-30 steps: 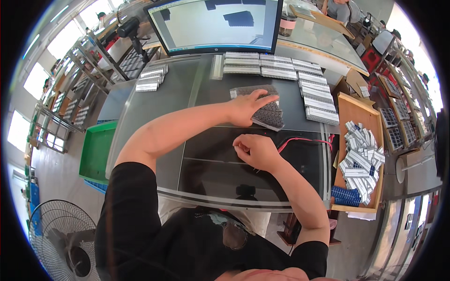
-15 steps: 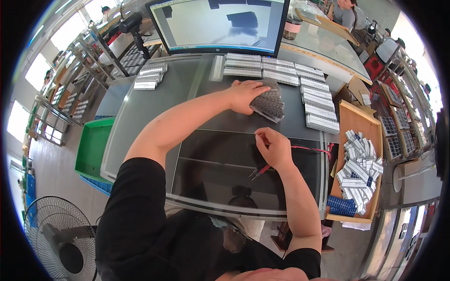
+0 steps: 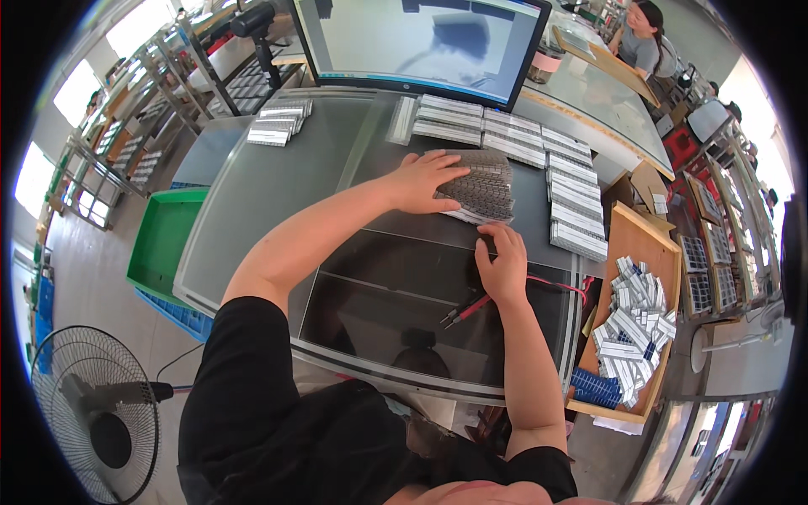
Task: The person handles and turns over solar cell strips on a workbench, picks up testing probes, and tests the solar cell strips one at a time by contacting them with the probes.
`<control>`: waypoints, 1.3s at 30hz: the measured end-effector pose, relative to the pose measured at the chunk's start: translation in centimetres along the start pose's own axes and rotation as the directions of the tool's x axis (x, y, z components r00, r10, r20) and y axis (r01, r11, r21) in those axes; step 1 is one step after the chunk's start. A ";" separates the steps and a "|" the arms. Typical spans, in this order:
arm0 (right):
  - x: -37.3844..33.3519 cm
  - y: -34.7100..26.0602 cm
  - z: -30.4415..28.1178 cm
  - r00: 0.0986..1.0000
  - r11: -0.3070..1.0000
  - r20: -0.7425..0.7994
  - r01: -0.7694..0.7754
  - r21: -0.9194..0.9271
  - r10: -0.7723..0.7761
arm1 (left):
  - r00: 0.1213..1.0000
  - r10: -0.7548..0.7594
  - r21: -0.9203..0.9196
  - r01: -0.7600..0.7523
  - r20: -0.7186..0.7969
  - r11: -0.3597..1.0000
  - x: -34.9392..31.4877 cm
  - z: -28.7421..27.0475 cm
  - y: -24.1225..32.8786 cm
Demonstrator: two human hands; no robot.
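Note:
A bundle of thin grey gridded strips lies fanned out on the dark table top, centre. My left hand rests on its left side with the fingers spread over the strips. Just below the bundle's near edge is my right hand, fingers bent and thumb apart, fingertips close to or touching the strips. Nothing shows in its grasp. A pair of test probes with red leads lies left of my right wrist.
Rows of white-and-grey strips line the table's back and right; a smaller stack sits at the left. A monitor stands behind. A wooden tray holds loose strips at the right. A green bin and a fan are left.
The strips now lie flatter and more evenly fanned. My right hand has opened from a closed curl and reached up to their near edge. My left hand stays on them; the view has shifted.

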State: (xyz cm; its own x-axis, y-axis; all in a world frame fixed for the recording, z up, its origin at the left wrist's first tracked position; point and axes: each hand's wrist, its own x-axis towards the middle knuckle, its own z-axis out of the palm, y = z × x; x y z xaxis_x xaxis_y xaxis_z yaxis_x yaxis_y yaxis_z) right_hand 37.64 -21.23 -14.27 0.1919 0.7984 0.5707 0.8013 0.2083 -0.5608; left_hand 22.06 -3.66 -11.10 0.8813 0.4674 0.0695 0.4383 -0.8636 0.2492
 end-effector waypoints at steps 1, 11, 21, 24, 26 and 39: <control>0.0 0.1 0.1 1.000 1.000 -0.016 -0.010 -0.012 0.009 | 0.999 0.012 0.039 -0.011 -0.046 0.999 -0.3 0.4 0.1; 0.3 0.6 0.2 0.994 0.990 -0.079 -0.082 -0.113 0.074 | 0.967 -0.073 -0.098 0.050 -0.245 0.994 -1.3 1.7 -0.7; 0.3 0.6 0.1 0.986 0.988 -0.110 -0.136 -0.071 0.128 | 0.883 -0.011 -0.077 -0.029 -0.468 0.997 -1.9 2.1 0.8; 0.0 0.7 0.0 0.984 0.983 -0.110 -0.150 -0.101 0.139 | 0.860 0.070 0.045 -0.055 -0.505 0.997 -3.3 2.0 2.7; -0.3 1.2 0.0 0.986 0.974 -0.105 -0.143 -0.177 0.126 | 0.865 0.149 0.118 -0.105 -0.479 0.987 -4.6 2.5 3.9; -0.2 1.1 0.2 0.986 0.968 -0.125 -0.137 -0.208 0.113 | 0.832 0.046 0.177 0.063 -0.553 0.982 -6.7 4.4 5.5</control>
State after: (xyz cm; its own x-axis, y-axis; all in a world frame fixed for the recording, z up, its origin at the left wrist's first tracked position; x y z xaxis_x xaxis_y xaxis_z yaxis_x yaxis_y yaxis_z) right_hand 38.33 -21.00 -15.09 0.3503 0.7401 0.5741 0.8676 -0.0254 -0.4967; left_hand 19.32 -12.41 -14.43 0.6557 0.4535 0.6036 0.5176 -0.8521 0.0779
